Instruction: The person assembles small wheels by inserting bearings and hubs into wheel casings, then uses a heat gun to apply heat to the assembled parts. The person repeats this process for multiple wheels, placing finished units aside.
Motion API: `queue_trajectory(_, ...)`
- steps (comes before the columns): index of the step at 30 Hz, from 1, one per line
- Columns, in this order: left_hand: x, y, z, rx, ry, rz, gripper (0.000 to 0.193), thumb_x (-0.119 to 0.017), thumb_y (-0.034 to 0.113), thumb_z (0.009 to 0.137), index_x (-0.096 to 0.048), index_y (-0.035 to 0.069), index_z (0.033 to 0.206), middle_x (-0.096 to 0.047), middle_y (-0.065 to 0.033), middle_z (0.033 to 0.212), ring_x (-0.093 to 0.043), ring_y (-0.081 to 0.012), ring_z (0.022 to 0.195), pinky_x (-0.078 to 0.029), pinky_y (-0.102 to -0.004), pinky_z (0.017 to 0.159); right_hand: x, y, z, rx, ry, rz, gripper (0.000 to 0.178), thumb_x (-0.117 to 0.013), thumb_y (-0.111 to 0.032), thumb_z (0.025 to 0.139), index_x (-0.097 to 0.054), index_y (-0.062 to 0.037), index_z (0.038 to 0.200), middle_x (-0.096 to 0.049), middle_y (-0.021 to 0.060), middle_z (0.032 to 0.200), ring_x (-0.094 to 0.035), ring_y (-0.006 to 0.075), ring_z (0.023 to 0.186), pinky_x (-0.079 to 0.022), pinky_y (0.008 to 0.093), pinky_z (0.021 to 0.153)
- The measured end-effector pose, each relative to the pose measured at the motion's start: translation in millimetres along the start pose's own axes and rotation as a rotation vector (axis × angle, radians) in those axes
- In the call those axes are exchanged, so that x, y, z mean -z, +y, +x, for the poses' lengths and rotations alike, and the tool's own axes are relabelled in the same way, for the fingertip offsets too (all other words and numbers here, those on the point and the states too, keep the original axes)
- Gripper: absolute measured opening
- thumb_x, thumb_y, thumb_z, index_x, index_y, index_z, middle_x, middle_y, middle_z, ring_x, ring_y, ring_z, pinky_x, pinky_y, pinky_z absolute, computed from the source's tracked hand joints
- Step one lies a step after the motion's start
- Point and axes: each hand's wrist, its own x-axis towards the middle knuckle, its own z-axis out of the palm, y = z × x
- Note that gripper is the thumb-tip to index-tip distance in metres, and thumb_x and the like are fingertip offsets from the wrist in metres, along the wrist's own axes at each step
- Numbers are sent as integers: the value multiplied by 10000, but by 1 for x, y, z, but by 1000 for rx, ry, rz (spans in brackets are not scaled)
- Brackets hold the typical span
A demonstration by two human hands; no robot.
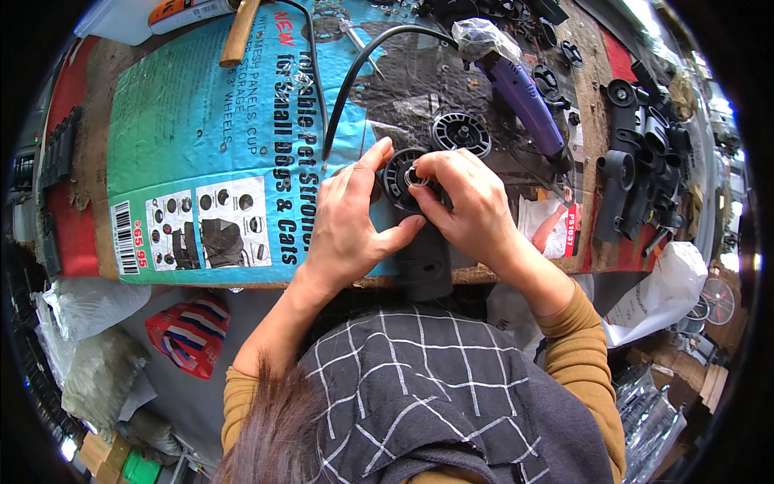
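A black round-ended plastic joint (424, 273) lies at the table's near edge, its ribbed round head between my hands. My right hand (468, 198) pinches a small shiny metal coil spring (414, 174) over the middle of that head. At the head's left side is my left hand (347, 222), its fingers stretched and thumb apart. Its thumb tip reaches the joint below the head; whether its fingers press on the rim I cannot tell. Just beyond, a similar ribbed black disc (461, 134) rests on the table with its inner side up.
A purple power tool (524, 101) with a black cable lies at the far right. Black plastic parts (641, 161) are heaped on the right. A wooden handle (240, 36) and a spray can (189, 13) lie far left. Printed blue-green cardboard (185, 105) covers the table.
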Motion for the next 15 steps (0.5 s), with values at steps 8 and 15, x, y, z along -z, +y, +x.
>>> queue_trajectory(8,3,1,-2,-8,0,8,844,-813,294,703,-432,7,1399,-572,-159,1307,-546,-300,1169,-381,-394,1015,37,22,-2,-42,-6,-314,463,-625,44,696,-598,-38,1151,-633,151,1141,-557,329,1142,-458,410,976)
queue_trajectory(15,13,33,1,27,156,-330,553,-718,215,858,-512,-18,1315,-613,-173,1203,-594,-269,1112,-459,-365,970,43,12,-18,-450,292,957,313,-674,-86,903,-545,21,1166,-652,70,1073,-639,122,943,-543,288,836)
